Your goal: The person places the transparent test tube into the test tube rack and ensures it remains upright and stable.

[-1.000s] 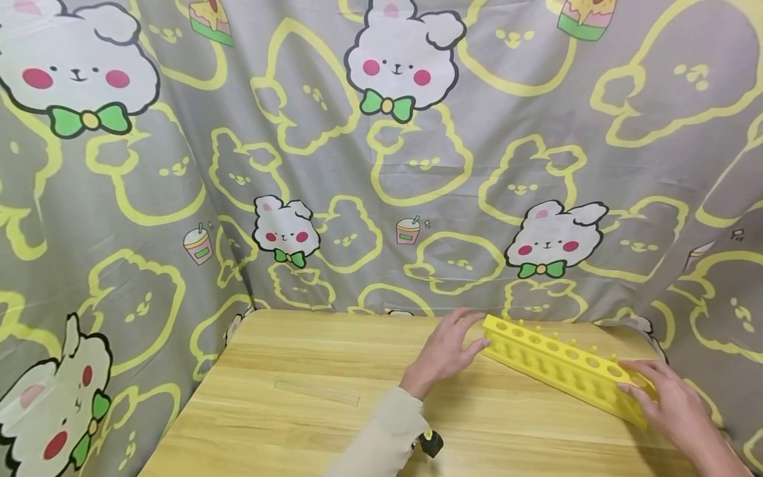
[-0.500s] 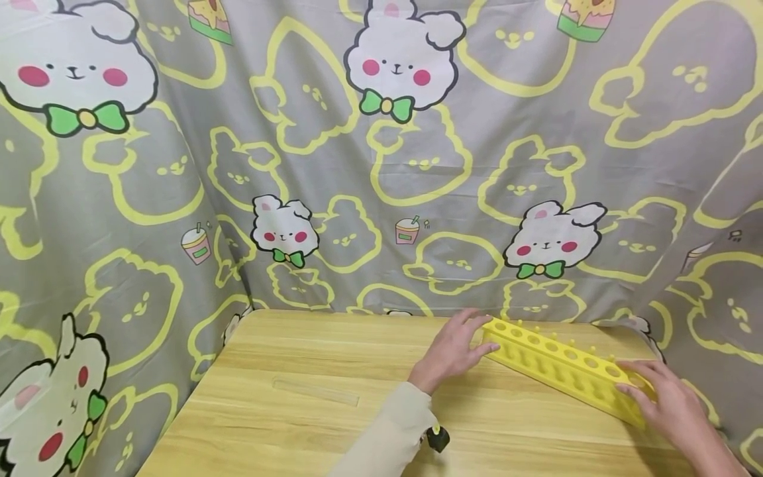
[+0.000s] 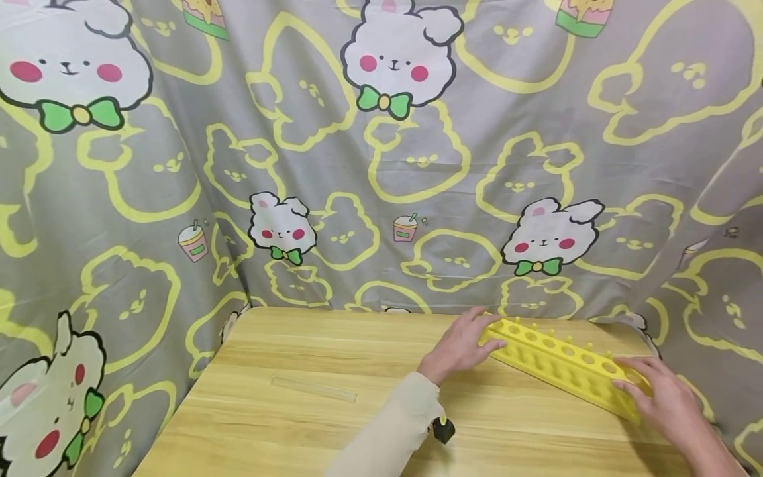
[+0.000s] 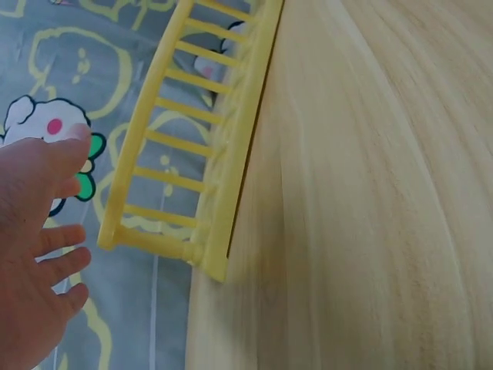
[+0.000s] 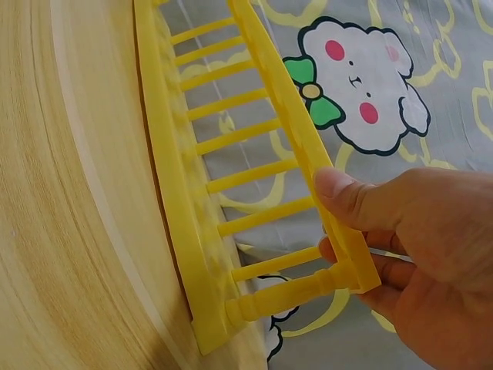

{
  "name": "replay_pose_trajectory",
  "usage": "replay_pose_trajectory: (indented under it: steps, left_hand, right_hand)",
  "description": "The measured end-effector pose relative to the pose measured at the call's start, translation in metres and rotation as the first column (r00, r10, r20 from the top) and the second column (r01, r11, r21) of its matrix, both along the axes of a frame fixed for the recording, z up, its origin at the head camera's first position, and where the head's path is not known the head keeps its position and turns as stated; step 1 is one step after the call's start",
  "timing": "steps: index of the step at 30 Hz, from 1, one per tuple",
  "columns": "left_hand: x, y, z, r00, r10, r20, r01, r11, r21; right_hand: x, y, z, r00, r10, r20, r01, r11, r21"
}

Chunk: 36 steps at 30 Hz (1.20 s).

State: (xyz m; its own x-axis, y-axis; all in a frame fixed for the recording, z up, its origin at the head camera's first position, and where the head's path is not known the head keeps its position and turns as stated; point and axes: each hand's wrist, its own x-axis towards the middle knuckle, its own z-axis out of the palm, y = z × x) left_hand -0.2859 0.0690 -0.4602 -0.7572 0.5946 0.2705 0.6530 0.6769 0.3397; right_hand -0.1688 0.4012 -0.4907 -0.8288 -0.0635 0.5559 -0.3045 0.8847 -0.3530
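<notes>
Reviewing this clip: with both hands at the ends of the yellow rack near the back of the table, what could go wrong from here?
1. The yellow plastic test-tube rack sits close to the wooden table's far edge; a push might tip it off behind.
2. The right hand pinches one end, while the left hand only touches the other with straight fingers, so lifting could tilt it.
3. The clear tube lying flat is hard to see and may get knocked.
</notes>
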Motion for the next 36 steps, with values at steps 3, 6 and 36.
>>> replay_pose_trajectory:
  steps: [3,6,36]
  left_hand:
    - [-0.003,0.004,-0.001,1.0,-0.023,0.004,0.023,1.0,0.003]
    - [-0.005,0.006,-0.003,0.999,-0.034,0.01,0.034,0.999,-0.002]
    - [-0.013,0.03,-0.016,0.998,-0.008,-0.07,0.003,0.998,-0.069]
  right_hand:
    - [0.0,0.0,0.003,1.0,-0.005,-0.008,0.005,1.0,0.006]
    - [-0.001,0.0,0.005,1.0,-0.009,-0.005,0.009,1.0,0.006]
    - [0.002,-0.002,0.0,0.998,0.013,-0.064,-0.012,1.0,0.022]
